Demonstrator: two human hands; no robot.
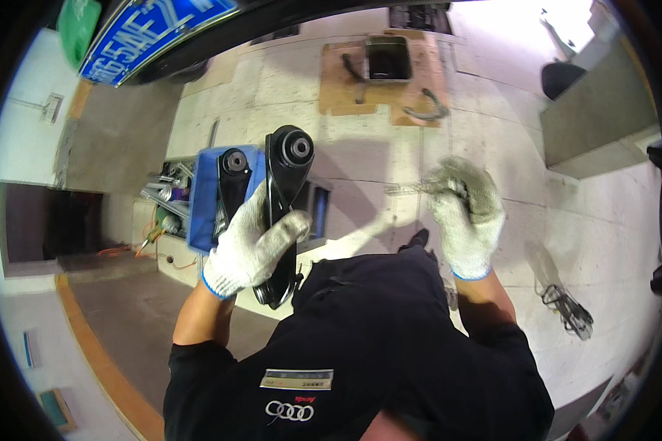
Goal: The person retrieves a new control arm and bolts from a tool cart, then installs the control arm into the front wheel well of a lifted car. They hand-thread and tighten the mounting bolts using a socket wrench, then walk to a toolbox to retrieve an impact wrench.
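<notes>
My left hand (244,248), in a white knitted glove with a blue cuff edge, is closed round a black control arm (281,176). The arm stands lengthwise in my grip, its round bushing at the far end. Beside it, a second black control arm (233,184) shows in front of the blue bin; its lower part is hidden, so I cannot tell if my hand also holds it. My gloved right hand (469,217) is raised over the floor with curled fingers. A thin, pale, blurred thing (406,189) sticks out leftward from these fingers, too smeared to name.
The blue bin (202,206) stands at left, with metal tools (168,180) next to it. Ahead, a square metal container (388,59) and curved dark parts (428,106) lie on cardboard (338,95). A car's rear edge with a blue plate (151,33) overhangs the upper left. A coiled cable (568,310) lies at right.
</notes>
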